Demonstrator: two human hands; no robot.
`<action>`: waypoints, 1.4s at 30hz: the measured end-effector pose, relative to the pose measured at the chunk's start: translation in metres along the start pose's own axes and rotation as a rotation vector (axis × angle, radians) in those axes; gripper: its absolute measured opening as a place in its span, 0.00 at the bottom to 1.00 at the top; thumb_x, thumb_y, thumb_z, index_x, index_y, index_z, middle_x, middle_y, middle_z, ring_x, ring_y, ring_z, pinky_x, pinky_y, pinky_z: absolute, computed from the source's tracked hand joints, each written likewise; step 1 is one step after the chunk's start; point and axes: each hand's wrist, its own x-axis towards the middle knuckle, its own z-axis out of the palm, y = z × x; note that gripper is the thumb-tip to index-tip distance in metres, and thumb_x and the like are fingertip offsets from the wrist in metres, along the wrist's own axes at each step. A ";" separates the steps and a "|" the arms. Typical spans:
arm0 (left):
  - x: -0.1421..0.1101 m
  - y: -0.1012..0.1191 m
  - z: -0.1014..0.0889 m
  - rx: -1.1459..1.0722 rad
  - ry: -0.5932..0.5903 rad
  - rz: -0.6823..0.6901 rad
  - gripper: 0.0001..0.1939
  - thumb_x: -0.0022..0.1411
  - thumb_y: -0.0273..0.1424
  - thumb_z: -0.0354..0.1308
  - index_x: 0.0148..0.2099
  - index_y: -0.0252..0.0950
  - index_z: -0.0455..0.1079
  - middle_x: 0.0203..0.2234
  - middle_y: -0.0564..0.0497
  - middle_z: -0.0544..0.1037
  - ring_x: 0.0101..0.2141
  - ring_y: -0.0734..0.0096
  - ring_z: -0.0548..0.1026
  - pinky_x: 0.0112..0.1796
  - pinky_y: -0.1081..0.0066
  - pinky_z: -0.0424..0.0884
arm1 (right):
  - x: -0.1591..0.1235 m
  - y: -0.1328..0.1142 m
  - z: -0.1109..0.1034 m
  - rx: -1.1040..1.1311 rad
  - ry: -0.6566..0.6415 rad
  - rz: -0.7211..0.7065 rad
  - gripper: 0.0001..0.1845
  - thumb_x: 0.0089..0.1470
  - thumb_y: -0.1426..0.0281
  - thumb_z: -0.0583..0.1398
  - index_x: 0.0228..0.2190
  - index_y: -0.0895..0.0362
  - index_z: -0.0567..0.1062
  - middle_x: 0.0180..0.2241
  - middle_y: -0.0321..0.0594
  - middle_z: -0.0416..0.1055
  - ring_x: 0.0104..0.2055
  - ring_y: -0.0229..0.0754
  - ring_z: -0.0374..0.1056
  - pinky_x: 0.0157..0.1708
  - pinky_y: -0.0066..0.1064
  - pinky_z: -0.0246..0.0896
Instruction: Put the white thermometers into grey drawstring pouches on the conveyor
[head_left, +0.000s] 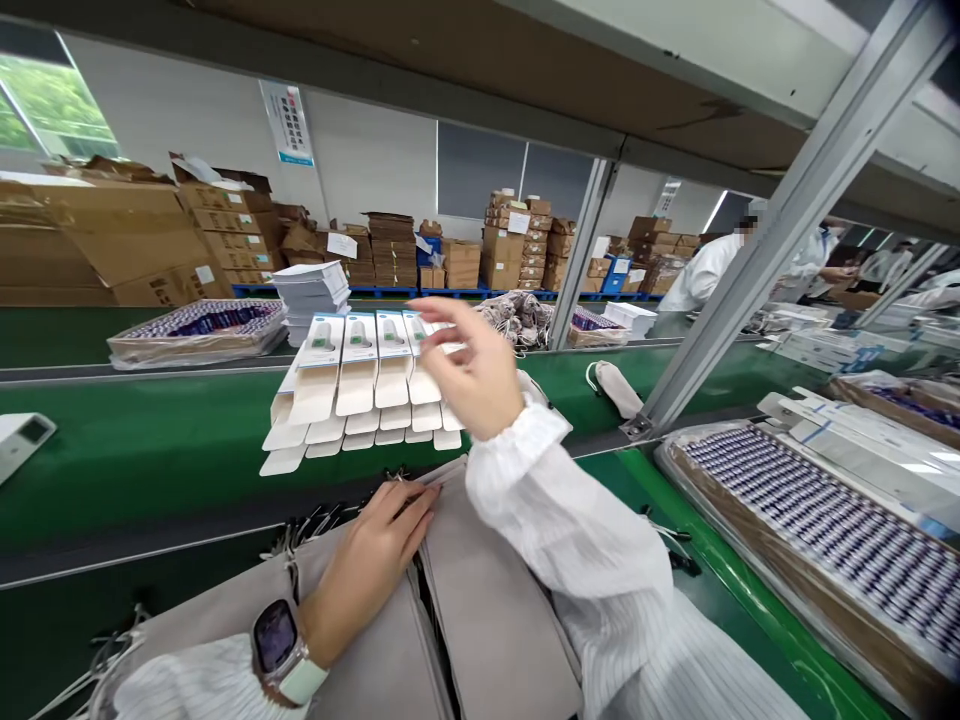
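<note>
My left hand, with a watch on the wrist, lies with its fingers stretched out on grey drawstring pouches. Its fingertips are at the top edge of one pouch. Black cord locks and pale cords show along the pouches' far ends. My right hand is raised in front of the right end of a stack of white printed boxes, slightly blurred. Its fingers are bent and apart, with nothing visible between them. The boxes' open end flaps face me; my right hand hides part of the stack.
A tray of batteries stands at the right, another tray at the back left. White leaflets are stacked behind the boxes. A slanted metal post rises on the right, under an overhead shelf. A single pouch lies on the green belt.
</note>
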 end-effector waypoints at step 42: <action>0.004 0.013 -0.020 -0.407 0.020 -0.385 0.10 0.60 0.33 0.46 0.27 0.37 0.60 0.27 0.52 0.68 0.35 0.68 0.65 0.36 0.69 0.64 | -0.044 0.121 0.043 0.539 -1.126 0.414 0.07 0.37 0.72 0.61 0.16 0.64 0.74 0.18 0.29 0.66 0.23 0.26 0.60 0.24 0.16 0.54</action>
